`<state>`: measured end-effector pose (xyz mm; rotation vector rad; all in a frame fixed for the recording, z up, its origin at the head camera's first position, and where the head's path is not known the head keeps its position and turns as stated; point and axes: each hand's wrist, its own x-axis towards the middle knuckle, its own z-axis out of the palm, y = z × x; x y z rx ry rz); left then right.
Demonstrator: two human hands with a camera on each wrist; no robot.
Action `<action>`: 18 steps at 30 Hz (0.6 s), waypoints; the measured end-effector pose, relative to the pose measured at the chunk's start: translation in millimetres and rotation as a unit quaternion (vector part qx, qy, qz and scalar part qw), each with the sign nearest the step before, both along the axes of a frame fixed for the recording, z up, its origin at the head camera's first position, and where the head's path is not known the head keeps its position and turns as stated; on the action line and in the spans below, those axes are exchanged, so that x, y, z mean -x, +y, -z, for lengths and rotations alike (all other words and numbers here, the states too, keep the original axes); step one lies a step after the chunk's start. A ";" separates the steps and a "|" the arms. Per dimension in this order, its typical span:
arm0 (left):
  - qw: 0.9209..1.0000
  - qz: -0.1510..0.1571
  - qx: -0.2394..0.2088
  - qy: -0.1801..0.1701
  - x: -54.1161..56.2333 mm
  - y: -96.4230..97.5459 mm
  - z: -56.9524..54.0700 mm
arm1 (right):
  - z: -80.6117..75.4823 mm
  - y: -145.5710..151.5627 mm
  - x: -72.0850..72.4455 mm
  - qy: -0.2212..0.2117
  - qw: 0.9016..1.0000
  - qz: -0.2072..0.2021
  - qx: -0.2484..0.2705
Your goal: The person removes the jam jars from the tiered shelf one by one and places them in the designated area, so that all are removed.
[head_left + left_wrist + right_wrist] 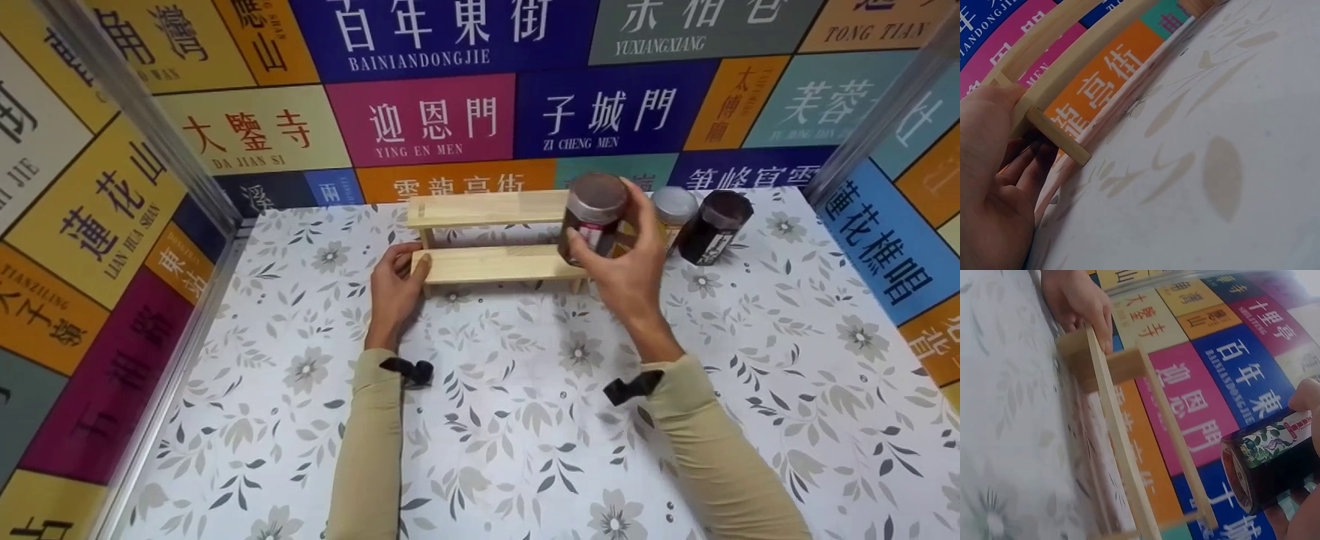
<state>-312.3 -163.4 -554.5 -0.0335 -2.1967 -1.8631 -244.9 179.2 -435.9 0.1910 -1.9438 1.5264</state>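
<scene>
A two-tier light wooden rack [499,265] stands toward the back of the table. My left hand [397,289] grips its left end, with the thumb on the lower shelf and the fingers behind, as the left wrist view also shows. Raised over the rack's right end, a dark jar [598,206] with a greyish lid and a printed label is held in my right hand [634,274], thumb on one side and fingers on the other. In the right wrist view the jar [1275,458] is tilted, apart from the rack's shelves [1123,444].
Just right of my right hand stand a jar with a pale lid [675,206] and a dark faceted jar [716,229] with a white-lettered label. A floral cloth [510,420] covers the table. Walls of coloured sign panels [420,120] enclose the back and sides.
</scene>
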 end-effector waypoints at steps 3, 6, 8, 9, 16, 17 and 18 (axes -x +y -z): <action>1.000 -0.006 0.005 -0.002 0.6 -1.0 -1.3 | -1.3 17.5 -6.1 -0.003 1.000 0.020 0.003; 1.000 -0.008 0.004 0.000 0.6 -1.4 -0.6 | -4.8 30.5 -13.2 0.003 1.000 0.029 0.011; 1.000 -0.007 0.004 0.002 -0.3 -1.1 -0.5 | -5.7 37.8 -16.7 0.008 0.999 0.037 0.013; 1.000 -0.005 0.003 0.002 -0.7 -0.9 -0.1 | -5.5 41.2 -18.6 0.010 0.999 0.039 0.012; 1.000 -0.001 -0.003 0.013 -3.5 1.4 0.3 | 1.4 70.8 -26.5 0.026 0.998 0.053 -0.008; 1.000 0.000 -0.004 0.014 -3.7 1.9 -0.2 | 1.5 75.7 -27.0 0.024 0.998 0.055 -0.007; 1.000 0.002 -0.006 0.014 -4.1 2.6 -0.9 | 1.3 80.6 -27.5 0.023 0.998 0.057 -0.002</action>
